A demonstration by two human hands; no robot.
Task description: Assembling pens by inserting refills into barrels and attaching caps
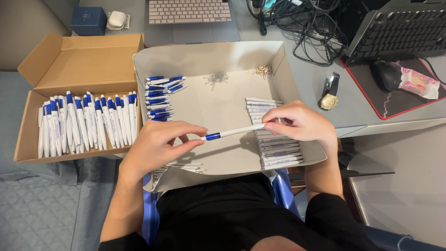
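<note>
Pen [234,132] between both hands' fingertips [199,139]

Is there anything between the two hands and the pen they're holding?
No. The left hand pinches the blue end of the pen and the right hand grips its white end, both touching it directly above the white box. Nothing visible sits between either hand and the pen.

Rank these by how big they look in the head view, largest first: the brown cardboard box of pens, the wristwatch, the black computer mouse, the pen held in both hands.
1. Brown cardboard box, clearly largest.
2. Pen held by the left hand and right hand: longest of the rest, but thin.
3. Black computer mouse and wristwatch: look about alike, so no firm order.
</note>
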